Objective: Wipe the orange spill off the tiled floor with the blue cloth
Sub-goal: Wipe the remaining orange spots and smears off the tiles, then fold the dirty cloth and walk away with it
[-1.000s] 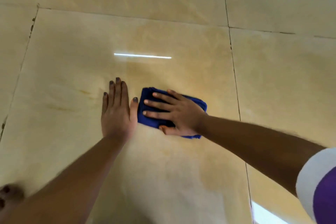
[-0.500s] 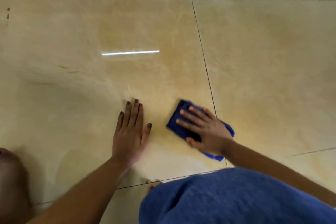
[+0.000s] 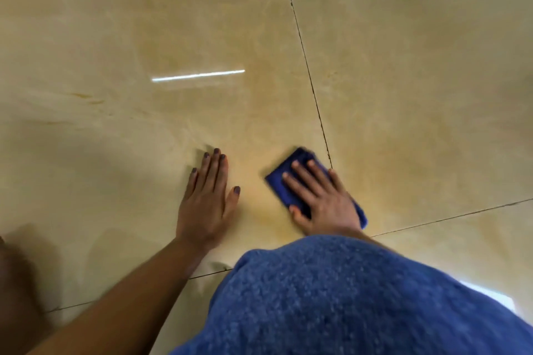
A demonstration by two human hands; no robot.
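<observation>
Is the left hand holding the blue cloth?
No, the left hand lies flat on the bare tiled floor, while the right hand presses the blue cloth.

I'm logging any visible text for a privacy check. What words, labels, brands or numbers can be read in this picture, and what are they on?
None: no text shows anywhere.
The blue cloth under the right hand carries no visible tag or print, though it is slightly blurred.
The tiled floor shows only grout lines, veining and a bright reflected streak.
The blue fabric at the bottom is plain.
The left hand lies flat on bare tile.
</observation>
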